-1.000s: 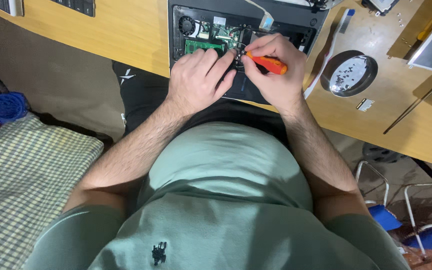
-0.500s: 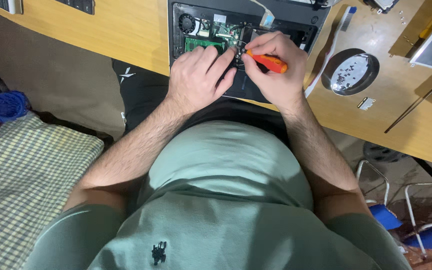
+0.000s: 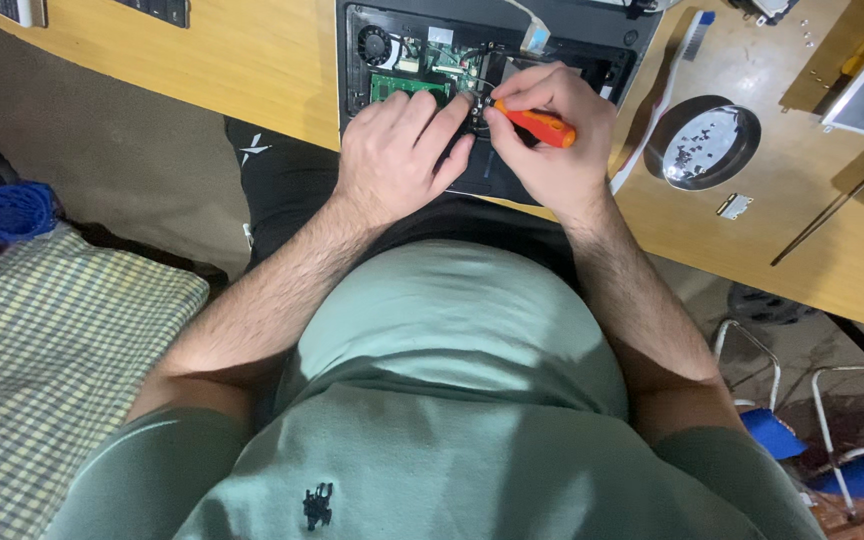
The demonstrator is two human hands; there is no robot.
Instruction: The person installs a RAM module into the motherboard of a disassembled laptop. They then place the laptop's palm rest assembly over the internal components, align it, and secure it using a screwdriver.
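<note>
At the top centre of the frame, an opened laptop (image 3: 552,30) lies on the wooden counter (image 3: 242,60). The right hand (image 3: 552,135) has its grip clenched around an orange-handled screwdriver (image 3: 537,125), tip down in the laptop's internals. The left hand (image 3: 397,155) rests flat beside it, grip released, fingertips touching the chassis. A metal bowl of screws (image 3: 702,143) sits to the right.

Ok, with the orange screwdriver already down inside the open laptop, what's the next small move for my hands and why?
Probably keep turning the orange screwdriver in place. The right hand pinches its handle with the tip down beside the green board of the open laptop, and the left hand rests on the chassis with a fingertip at the tip, steadying it. Whether a screw is there is hidden.
</note>
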